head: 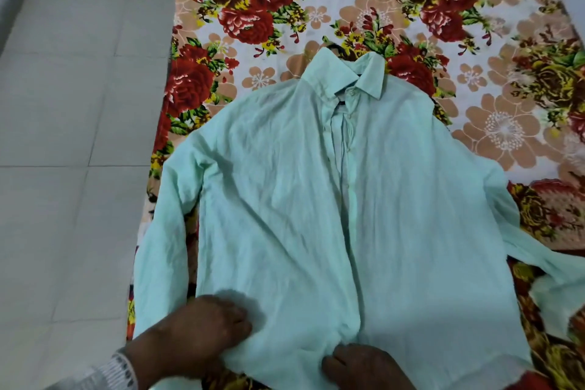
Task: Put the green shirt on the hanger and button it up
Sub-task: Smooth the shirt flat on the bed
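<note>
Lower frame: left hand [207, 324] grips the hem of the pale-green collared fabric shirt [316, 199] in curled fingers; right hand [364, 369] curls its fingers, hold unclear.

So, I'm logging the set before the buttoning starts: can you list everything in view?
pale green long-sleeved shirt: one, mint green, spread front up on the sheet, collar away from the person
dark hanger hook: one, black, poking out beyond the collar; the rest of the hanger is hidden
floral bed sheet: one, red, yellow and peach flowers on white, under the shirt
tiled floor: one, pale grey, left of the sheet
white patterned cuff: one, white and grey, on the left wrist
left hand: one, gripping the shirt's hem, lower left
right hand: one, holding the hem by the front opening, bottom centre
</note>
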`<state>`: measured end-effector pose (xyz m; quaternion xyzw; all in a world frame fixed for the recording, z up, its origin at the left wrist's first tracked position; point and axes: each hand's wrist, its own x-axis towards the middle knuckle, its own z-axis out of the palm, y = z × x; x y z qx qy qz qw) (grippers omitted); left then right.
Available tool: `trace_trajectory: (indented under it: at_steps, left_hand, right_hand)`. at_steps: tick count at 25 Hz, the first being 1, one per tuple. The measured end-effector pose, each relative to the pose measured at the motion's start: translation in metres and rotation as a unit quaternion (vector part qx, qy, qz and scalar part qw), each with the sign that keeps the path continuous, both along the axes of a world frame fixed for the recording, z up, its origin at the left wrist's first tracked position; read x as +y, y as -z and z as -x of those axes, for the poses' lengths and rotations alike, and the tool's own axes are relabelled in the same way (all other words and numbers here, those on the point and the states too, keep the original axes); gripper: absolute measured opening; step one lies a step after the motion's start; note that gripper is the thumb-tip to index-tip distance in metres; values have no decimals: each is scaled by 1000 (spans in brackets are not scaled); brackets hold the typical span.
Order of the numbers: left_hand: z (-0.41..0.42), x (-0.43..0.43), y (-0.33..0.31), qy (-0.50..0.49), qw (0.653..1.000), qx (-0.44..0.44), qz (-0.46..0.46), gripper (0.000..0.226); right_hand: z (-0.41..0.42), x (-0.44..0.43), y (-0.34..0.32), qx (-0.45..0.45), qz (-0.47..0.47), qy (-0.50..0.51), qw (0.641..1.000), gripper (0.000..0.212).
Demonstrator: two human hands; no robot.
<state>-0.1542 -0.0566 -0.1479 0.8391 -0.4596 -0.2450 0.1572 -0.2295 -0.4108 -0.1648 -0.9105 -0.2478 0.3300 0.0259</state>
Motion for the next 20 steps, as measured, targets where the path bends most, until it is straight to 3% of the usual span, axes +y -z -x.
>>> trace_trajectory:
  at_steps: [1,4,6,12,14,15,17,18,20]
  left_hand:
    - [3,2,-1,-26,999,33,-15,30]
    - [4,10,-15,-66,985,109,-115,31]
    - [7,-1,-24,-56,959,161,-225,35]
    - [23,-24,-47,-69,922,113,-363,28]
    - [29,-32,-53,-105,915,89,-378,53]
    - [33,-38,-55,-143,917,79,-363,67]
    - [38,-53,-55,-247,931,33,-266,76]
    - [40,-64,-53,-288,939,3,-190,71]
    - [44,-91,-48,-347,937,-30,-22,39]
  right_hand:
    - [2,-15,-5,37,-49,-6,998,28]
    - [6,-43,-19,-38,-210,-21,977,16]
    - [4,-42,-34,-55,-210,-37,975,9]
    - [11,-33,-52,-92,-126,-138,978,10]
    - [11,-37,-50,-41,-128,-142,981,15]
    - [6,-39,-51,-14,-158,-107,982,21]
    - [-11,-34,-59,81,-232,92,965,29]
    - [-22,-30,-57,73,-272,212,936,28]
    - [-38,-20,-44,-51,-296,388,871,16]
